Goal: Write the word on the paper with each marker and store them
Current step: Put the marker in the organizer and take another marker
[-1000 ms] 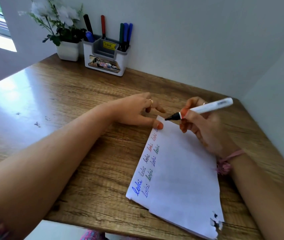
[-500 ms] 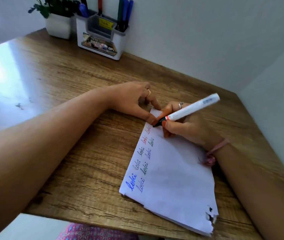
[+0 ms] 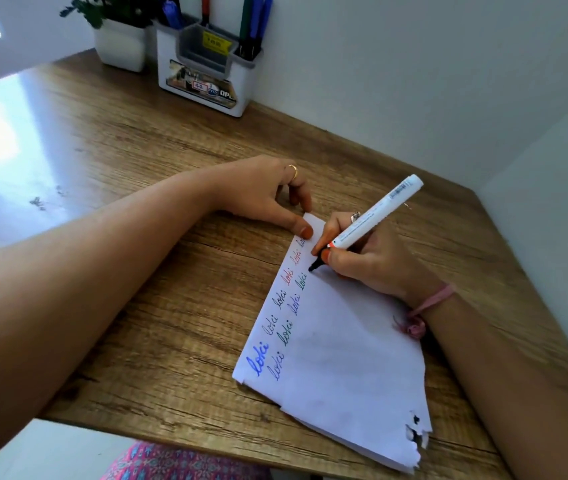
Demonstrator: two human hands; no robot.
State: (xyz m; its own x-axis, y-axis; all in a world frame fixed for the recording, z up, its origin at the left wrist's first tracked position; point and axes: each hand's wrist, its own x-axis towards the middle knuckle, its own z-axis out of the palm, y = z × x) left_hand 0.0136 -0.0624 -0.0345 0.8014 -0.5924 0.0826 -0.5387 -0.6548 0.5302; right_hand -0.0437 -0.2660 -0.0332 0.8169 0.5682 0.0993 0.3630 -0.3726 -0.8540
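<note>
At frame centre, the right hand (image 3: 365, 261) pinches the marker (image 3: 369, 226) tip-down to write; the left hand (image 3: 261, 195), fingers loosely curled, pins the paper (image 3: 344, 348) steady.

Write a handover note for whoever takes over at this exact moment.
Right hand holds the white marker, black tip on the paper at the end of the second row.
Left hand pins the paper's top corner with its thumb.
Done: two rows of "loki" in several colours; other markers stand in the organizer at the wall.
Left: write this word, then store the marker.
</note>
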